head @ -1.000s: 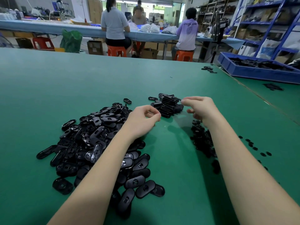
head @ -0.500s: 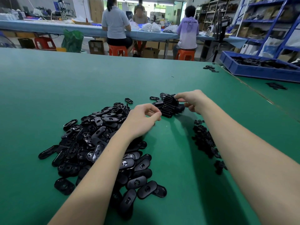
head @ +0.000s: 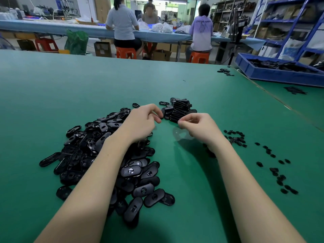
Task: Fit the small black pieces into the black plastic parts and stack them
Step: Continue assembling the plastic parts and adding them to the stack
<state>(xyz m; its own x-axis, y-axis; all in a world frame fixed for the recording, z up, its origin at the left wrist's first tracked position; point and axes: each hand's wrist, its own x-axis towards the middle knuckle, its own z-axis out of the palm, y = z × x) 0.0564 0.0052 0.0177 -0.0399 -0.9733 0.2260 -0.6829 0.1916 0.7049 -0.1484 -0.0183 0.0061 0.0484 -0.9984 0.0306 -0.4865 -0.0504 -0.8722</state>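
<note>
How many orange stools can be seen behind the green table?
2 for sure: one orange stool under the person in grey, another under the person in purple. A third may be between them, mostly hidden.

two bare forearms showing, entering from the bottom edge. left hand (head: 140, 123) and right hand (head: 199, 128) wearing no gloves. no sleeves reaching into view, arms showing uncovered throughout. wrists and fingers carrying no watch, band or rings.
</note>
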